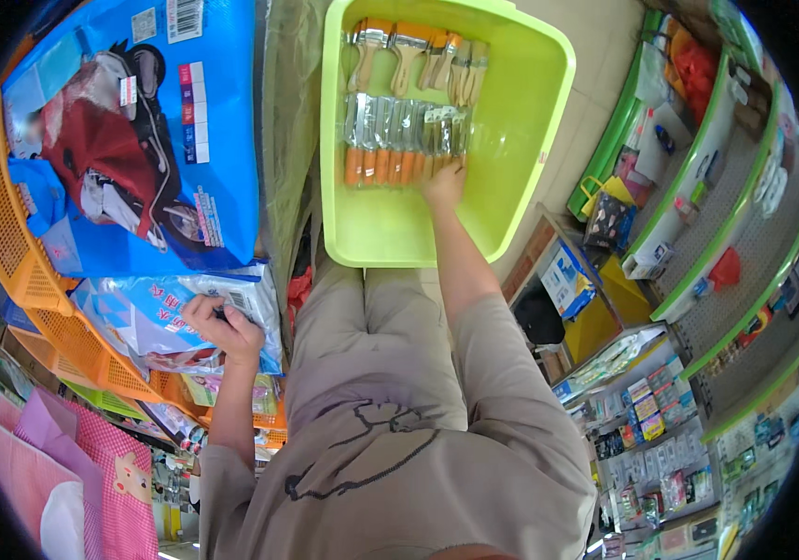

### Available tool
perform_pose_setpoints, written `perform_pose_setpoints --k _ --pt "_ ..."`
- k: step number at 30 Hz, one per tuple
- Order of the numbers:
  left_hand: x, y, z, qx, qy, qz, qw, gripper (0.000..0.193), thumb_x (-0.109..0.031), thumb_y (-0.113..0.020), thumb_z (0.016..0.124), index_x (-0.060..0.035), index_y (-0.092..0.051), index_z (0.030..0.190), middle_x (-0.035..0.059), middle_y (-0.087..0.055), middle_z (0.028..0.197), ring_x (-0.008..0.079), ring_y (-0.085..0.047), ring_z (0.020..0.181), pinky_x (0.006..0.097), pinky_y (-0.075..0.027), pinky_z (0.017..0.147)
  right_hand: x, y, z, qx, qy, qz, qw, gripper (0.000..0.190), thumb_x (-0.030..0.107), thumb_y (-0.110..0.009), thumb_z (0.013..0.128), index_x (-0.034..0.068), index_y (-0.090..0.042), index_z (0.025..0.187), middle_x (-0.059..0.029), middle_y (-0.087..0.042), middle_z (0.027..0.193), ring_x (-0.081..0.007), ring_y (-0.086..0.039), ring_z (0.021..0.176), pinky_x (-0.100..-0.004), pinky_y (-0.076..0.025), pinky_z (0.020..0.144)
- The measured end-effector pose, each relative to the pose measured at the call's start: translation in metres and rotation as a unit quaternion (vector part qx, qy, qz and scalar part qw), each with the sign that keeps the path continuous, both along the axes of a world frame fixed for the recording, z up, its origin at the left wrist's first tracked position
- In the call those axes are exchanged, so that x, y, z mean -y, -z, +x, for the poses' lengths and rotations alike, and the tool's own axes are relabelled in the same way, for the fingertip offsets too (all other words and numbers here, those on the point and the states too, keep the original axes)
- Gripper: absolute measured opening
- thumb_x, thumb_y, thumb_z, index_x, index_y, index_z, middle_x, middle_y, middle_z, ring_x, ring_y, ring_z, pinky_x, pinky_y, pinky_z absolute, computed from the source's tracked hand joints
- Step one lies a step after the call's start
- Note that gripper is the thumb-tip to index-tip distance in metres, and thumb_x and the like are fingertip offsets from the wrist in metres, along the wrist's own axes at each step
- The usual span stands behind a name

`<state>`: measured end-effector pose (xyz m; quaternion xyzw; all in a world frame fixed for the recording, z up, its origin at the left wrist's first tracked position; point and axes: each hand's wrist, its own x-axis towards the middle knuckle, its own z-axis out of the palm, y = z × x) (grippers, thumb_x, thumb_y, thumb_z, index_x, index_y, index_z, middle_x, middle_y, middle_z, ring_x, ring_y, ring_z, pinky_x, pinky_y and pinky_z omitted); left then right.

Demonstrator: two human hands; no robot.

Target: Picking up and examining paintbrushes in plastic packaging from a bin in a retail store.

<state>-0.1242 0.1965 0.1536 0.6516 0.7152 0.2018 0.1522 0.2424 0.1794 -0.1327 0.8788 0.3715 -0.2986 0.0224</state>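
Note:
A lime-green plastic tub (pixel 511 238) stands before me. Along its far part lie wooden-handled paintbrushes (pixel 408 63) with orange-topped heads. Nearer me is a row of tools in clear wrapping (pixel 378 140), several with orange handles and others with olive or tan ones. At the near right end of this row, my right hand (pixel 445 183) has its fingertips on or beside the handles; whether it grips one is hidden. My left hand (pixel 224 327), with curled fingers, is over a packaged raincoat (pixel 140 315). Something small and dark shows between its fingers, too unclear to name.
Orange plastic baskets (pixel 42 252) hold large blue packages (pixel 231 140) on the left. Green-edged store shelves (pixel 714 238) curve along the right side, with a wooden-framed case (pixel 546 245) near the tub. Pink checked bags (pixel 119 462) are at the lower left.

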Motion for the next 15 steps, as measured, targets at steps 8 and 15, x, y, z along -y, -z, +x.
perform_pose_setpoints --k 8,15 --pt "0.005 0.008 -0.004 -0.001 0.003 0.009 1.0 0.015 -0.014 -0.052 0.085 -0.0018 -0.048 0.094 0.0163 -0.045 0.1 0.0303 -0.044 0.095 0.0409 -0.036 0.086 -0.022 0.007 -0.018 0.089 0.166 -0.025 0.982 0.102 0.036 -0.088 0.068 -0.001 -0.03 0.144 -0.0238 -0.042 0.135 -0.0393 -0.042 0.128 -0.0504 -0.04 0.106" --pt "0.004 0.007 -0.003 -0.006 0.015 0.016 1.0 0.016 -0.013 -0.05 0.086 -0.0016 -0.047 0.096 0.0149 -0.043 0.101 0.0288 -0.043 0.096 0.0395 -0.036 0.087 -0.019 0.016 -0.016 0.109 0.158 -0.008 0.981 0.101 0.036 -0.086 0.065 0.0 -0.032 0.143 -0.0244 -0.043 0.133 -0.0407 -0.045 0.125 -0.0474 -0.039 0.106"
